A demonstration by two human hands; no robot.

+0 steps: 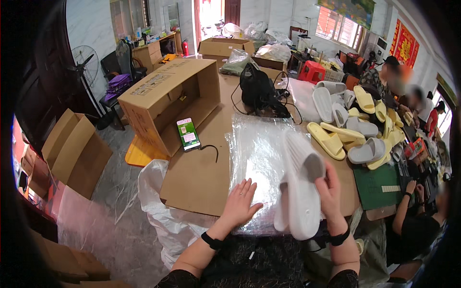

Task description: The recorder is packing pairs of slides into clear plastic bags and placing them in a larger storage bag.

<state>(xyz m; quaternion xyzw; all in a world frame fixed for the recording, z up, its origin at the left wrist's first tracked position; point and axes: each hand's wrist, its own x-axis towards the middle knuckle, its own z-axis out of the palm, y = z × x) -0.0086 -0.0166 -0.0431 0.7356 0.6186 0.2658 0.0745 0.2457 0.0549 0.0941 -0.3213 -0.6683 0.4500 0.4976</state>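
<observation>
A pair of pale grey slippers [303, 211] is gripped by my right hand [329, 191], fingers wrapped around the strap side, soles held upright over the table. Under them lies a flat stack of clear plastic bags [254, 149], shiny with reflected light. My left hand [240, 203] rests flat on the stack's near left part, fingers stretched out and holding nothing. To the right of the bags is a heap of loose slippers, with yellow ones [327, 141] and grey ones [366, 151] mixed together.
An open cardboard box [168, 81] lies on its side at the table's left, beside a lit phone [188, 134]. A black bag [261, 91] with straps sits beyond the plastic. A green mat [379, 185] lies at right, near a co-worker's hands [414, 189]. White sacking [161, 211] hangs at the front left.
</observation>
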